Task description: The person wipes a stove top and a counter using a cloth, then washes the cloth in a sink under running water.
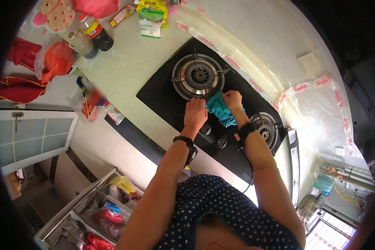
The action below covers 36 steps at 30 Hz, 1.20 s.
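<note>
A black glass gas hob (162, 90) is set in the counter in front of me. My left hand (195, 115) lies palm down at the near rim of the left burner (198, 76), fingers together. Its fingertips meet the metal ring, and whether they grip it is hidden. Just to the right, my right hand (232, 101) pinches a crumpled teal cloth (223, 111) that rests on the glass between the two burners. Below the cloth are two control knobs (205, 128). The right burner (264, 129) is partly behind my right forearm.
A bottle of dark liquid (97, 34), a paler bottle (82, 45) and green-white pouch (150, 23) stand at the far left of the counter. Below left, a drawer (78, 200) full of bagged items is pulled out. Plastic film (300, 90) lines the wall behind the hob.
</note>
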Tool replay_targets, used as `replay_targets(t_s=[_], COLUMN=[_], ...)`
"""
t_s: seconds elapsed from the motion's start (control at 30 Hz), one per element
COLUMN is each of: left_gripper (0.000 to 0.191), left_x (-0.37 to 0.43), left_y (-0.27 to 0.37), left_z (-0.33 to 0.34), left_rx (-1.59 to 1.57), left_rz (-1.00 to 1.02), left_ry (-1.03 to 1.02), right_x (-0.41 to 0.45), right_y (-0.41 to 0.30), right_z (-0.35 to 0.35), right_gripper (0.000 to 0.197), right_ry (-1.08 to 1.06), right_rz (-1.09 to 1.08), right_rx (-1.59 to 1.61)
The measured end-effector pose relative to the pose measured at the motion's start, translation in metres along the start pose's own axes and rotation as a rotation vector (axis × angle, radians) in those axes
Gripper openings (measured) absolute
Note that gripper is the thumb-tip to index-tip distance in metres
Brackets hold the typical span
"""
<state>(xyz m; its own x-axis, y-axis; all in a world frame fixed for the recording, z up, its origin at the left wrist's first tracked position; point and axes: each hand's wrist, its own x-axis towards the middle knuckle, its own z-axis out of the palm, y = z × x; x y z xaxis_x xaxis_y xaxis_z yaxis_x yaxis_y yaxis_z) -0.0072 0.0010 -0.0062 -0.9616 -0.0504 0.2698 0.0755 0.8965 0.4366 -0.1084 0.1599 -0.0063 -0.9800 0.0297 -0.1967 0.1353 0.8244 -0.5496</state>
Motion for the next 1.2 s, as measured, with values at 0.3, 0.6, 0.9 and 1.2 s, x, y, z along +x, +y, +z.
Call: replay_targets(t_s=[0.3, 0.6, 0.9, 1.2], left_gripper=[0.024, 0.022, 0.019, 0.016], left_x=[-0.001, 0.002, 0.001, -0.001], left_y=[0.002, 0.004, 0.000, -0.004], left_z=[-0.004, -0.002, -0.004, 0.000], left_rx=[-0.022, -0.012, 0.028, -0.013], left_rz=[0.002, 0.019, 0.032, 0.070], left_ry=[0.003, 0.011, -0.018, 0.039], right_x=[0.009, 0.011, -0.065, -0.102], right_y=[0.013, 0.005, -0.018, 0.005], right_z=[-0.001, 0.005, 0.026, -0.004], right_gripper=[0.023, 0.023, 0.016, 0.023], right_ry=[0.023, 0.174, -0.049, 0.000], right_rz=[-0.051, -0.055, -0.138, -0.005], right_rx=[0.056, 0.040, 0.126, 0.320])
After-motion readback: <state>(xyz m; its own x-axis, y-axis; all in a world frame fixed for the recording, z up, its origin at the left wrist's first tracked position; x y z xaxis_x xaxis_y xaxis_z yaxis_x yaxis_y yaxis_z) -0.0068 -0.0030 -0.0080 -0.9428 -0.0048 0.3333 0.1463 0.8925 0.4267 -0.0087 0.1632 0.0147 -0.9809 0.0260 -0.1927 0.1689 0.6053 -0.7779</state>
